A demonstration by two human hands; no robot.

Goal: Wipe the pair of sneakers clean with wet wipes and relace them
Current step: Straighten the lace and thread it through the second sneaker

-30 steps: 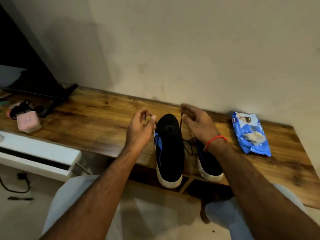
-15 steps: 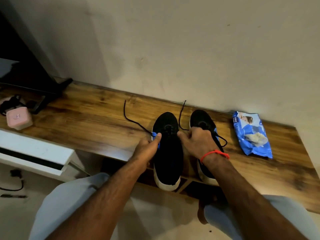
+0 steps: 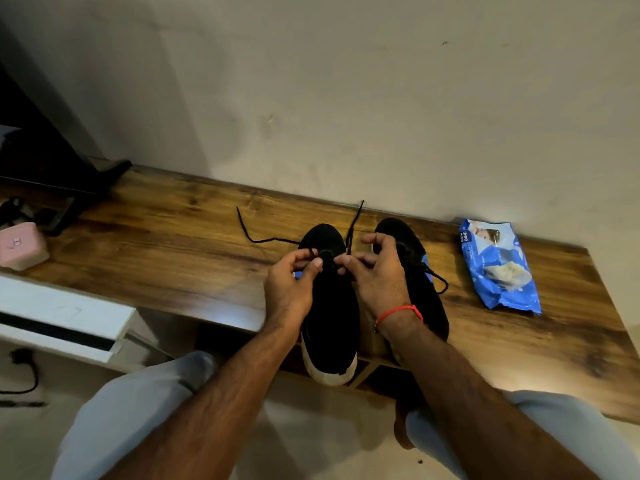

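Hands: my left hand (image 3: 289,284) and right hand (image 3: 375,275) each pinched the black lace (image 3: 351,225).
Purpose: threading the left sneaker (image 3: 329,306).

Black sneakers (image 3: 330,317) side by side (white-soled); wipes pack (image 3: 498,268) right.

There is a single view, from a wide-angle camera worn on the person's head. It looks forward and steeply down over both forearms to a wooden shelf (image 3: 166,251) set against a pale wall (image 3: 346,98), which fills the upper half. The shelf runs slanted across the middle, close below the lens. The person's knees and the floor fill the bottom edge. Straight lines bow near the borders.
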